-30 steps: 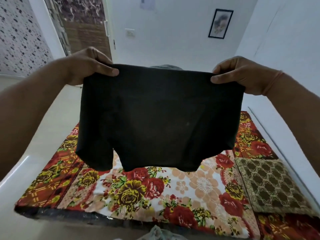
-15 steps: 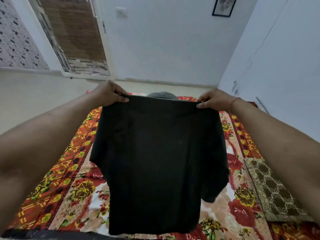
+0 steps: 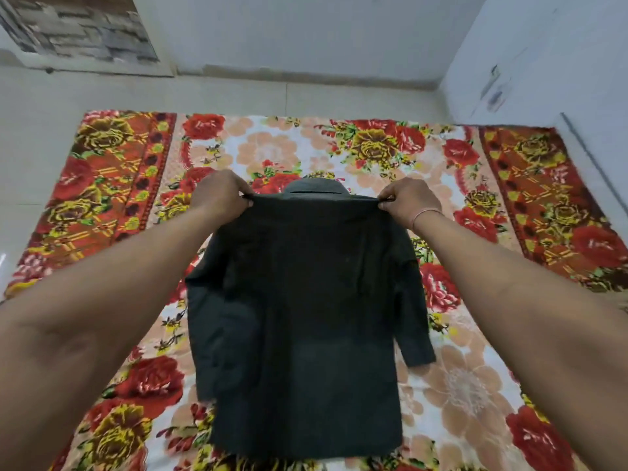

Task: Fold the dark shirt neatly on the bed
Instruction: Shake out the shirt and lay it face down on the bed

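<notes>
The dark shirt lies back side up along the middle of the bed, collar at the far end and hem toward me. My left hand pinches its left shoulder. My right hand, with a thin band on the wrist, pinches the right shoulder. Both sleeves hang down along the body of the shirt. The shoulder line is still slightly raised between my hands.
The bed carries a floral sheet in red, yellow and peach. A white wall runs along the bed's right side. Pale floor lies to the left and beyond the far end, with a doorway at the upper left.
I have lowered the shirt from mid-air down onto the bed. My hands moved forward and down, still gripping the shoulders, and my view tilted down toward the sheet.
</notes>
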